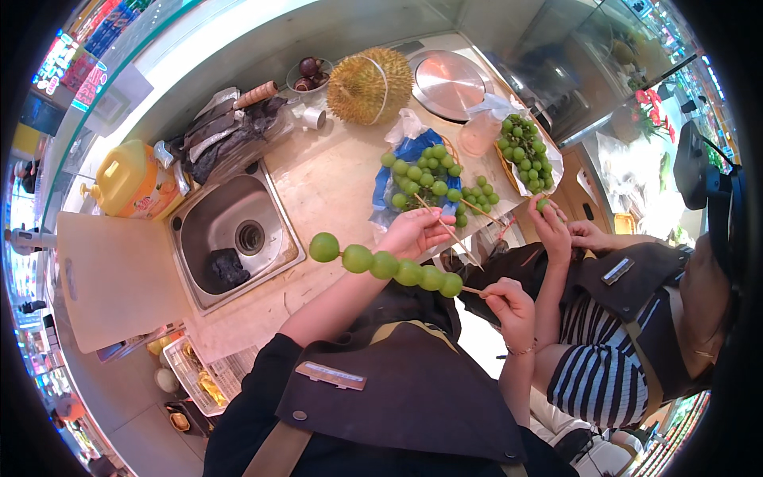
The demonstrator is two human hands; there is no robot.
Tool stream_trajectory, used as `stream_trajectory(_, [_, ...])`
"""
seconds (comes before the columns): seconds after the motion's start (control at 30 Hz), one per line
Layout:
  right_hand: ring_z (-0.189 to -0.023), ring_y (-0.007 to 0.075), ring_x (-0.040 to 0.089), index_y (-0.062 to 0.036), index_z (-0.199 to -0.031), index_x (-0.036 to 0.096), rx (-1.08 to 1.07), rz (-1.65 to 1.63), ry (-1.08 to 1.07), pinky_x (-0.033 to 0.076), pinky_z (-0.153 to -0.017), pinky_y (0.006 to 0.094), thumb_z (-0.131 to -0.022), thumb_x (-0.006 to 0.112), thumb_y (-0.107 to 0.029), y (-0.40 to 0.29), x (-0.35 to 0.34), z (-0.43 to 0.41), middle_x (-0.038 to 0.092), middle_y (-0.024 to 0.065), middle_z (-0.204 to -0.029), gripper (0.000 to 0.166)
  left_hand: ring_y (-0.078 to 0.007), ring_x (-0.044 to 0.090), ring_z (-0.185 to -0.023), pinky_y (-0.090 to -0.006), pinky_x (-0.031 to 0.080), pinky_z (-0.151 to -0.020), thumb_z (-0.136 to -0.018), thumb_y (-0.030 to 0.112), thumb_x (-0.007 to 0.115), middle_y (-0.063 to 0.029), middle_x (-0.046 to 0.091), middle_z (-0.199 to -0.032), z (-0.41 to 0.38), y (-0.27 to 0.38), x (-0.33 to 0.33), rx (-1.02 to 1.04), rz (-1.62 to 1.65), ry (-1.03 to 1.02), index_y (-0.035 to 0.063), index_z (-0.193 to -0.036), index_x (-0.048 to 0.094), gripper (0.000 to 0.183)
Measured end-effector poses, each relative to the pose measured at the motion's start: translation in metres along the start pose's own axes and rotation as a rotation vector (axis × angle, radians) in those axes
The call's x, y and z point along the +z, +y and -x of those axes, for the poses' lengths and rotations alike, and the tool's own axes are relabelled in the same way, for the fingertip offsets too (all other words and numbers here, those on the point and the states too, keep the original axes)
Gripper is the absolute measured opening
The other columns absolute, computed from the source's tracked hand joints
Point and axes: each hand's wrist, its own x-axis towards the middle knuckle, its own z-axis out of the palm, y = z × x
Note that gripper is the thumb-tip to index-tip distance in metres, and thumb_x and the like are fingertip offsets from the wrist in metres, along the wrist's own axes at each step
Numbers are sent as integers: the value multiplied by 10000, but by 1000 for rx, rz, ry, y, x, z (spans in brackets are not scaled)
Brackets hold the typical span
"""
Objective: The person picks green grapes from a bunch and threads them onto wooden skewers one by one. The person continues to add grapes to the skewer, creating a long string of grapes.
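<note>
My right hand (pixel 512 310) grips the bare end of a bamboo skewer (pixel 474 290) near the counter's front edge. Several green grapes (pixel 409 272) are threaded along it in a row, tilted up to the left, and they pass in front of my left forearm. Between the thumb and fingers of my left hand (pixel 417 231) is a bare, pointed bamboo skewer (pixel 462 245). Just beyond that hand, loose bunches of green grapes (pixel 426 173) rest on blue wrapping (pixel 380 192). Another skewer (pixel 486 213) lies beside smaller grape clusters (pixel 480 195).
A co-worker's hand (pixel 551 229) holds a green grape at the right. Behind the grapes stand a durian (pixel 369 86), a round metal plate (pixel 450 84) and a grape basket (pixel 524 155). Leftward are a sink (pixel 199 220), wrapped knives (pixel 220 128), a yellow jug (pixel 134 179) and a cutting board (pixel 113 274).
</note>
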Motion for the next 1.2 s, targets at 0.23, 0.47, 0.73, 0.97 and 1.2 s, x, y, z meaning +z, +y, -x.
stream_trajectory(0.23, [-679,96,416,-6,-820,571,42,-289,140,303,-628,197,-813,547,-57,6,-31,13,495,18,-737,57,-181,613,-763,-267,523,-645,-876,137,497,-140,597,-937,27,-9,23,86,-152,-2,21,-967,459,152])
stream_trajectory(0.47, [-740,105,454,12,-846,553,93,-357,383,325,-681,186,-818,535,-43,7,-34,8,543,42,-843,64,-201,619,-763,-283,526,-641,-878,131,462,-163,591,-925,17,2,31,73,-401,56,1,-1004,411,187])
stream_trajectory(0.73, [-636,1,379,-25,-865,580,13,-292,334,276,-576,121,-835,542,-64,38,-31,-3,552,-32,-827,63,-231,624,-767,-297,530,-631,-886,104,425,-180,583,-916,-19,1,20,-57,-569,131,-7,-1036,365,196])
stream_trajectory(0.97, [-1114,255,452,20,-833,560,-27,-280,228,295,-966,337,-813,502,-28,51,-20,-16,532,158,-1105,78,-251,622,-761,-319,532,-645,-900,147,417,-186,575,-917,-25,1,17,-94,-595,99,-14,-1076,339,252])
stream_trajectory(1.2, [-1108,237,440,16,-803,596,192,-321,213,286,-956,329,-805,510,-23,39,-2,-23,577,121,-957,95,-270,631,-714,-331,545,-607,-909,191,415,-194,574,-889,-19,3,11,-91,-599,54,-13,-1064,321,273])
